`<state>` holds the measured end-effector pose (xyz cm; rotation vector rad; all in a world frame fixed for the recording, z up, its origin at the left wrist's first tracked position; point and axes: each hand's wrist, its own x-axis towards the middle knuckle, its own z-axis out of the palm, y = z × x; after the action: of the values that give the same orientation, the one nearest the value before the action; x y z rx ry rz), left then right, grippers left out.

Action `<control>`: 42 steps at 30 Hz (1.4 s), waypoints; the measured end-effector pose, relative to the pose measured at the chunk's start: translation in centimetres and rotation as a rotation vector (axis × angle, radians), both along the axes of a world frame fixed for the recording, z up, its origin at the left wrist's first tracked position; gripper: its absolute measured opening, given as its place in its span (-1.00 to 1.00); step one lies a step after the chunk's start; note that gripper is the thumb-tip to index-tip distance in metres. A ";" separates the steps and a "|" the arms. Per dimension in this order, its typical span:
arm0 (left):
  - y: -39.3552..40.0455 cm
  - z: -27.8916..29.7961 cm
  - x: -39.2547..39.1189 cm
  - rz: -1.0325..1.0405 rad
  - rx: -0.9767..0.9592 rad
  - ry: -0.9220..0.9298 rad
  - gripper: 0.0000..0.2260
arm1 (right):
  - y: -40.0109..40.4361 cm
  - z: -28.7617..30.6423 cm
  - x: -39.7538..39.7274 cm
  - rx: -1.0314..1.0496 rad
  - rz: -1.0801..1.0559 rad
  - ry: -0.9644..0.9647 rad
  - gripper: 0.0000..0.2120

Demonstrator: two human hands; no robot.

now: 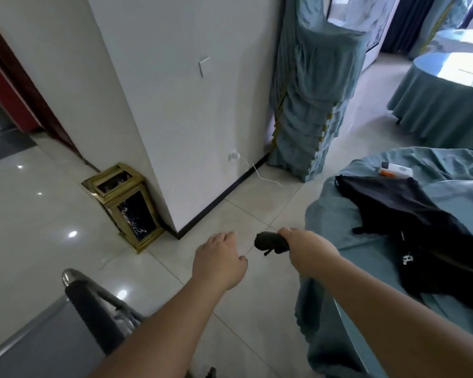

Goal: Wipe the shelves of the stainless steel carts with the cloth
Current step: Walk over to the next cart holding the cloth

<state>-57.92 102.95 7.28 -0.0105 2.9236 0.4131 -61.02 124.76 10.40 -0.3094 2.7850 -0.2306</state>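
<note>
The right hand (304, 248), just right of the frame's centre, grips a dark, bunched cloth (270, 242) that sticks out to the left of its fist. The left hand (219, 259) hovers beside it over the floor, fingers loosely extended and holding nothing; the two hands stay apart. At lower left, a corner of the stainless steel cart (39, 331) shows, with a dark handle (93, 309) and shiny rail. Pale glossy tiles (39, 214) cover the floor. A gold-framed bin (123, 205) stands against a white pillar (175, 105). At right, a teal-draped round table (379, 268) carries a black bag (420, 227) and a small white device (396, 169).
</note>
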 end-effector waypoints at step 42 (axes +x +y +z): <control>-58.0 -5.9 -25.2 1.202 0.033 -0.117 -0.47 | -75.9 -5.0 -45.1 0.154 1.240 -0.111 -0.52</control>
<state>-83.13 45.00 1.35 -1.7214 2.4375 0.5557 -106.14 48.84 5.44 -1.7497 1.9869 0.2596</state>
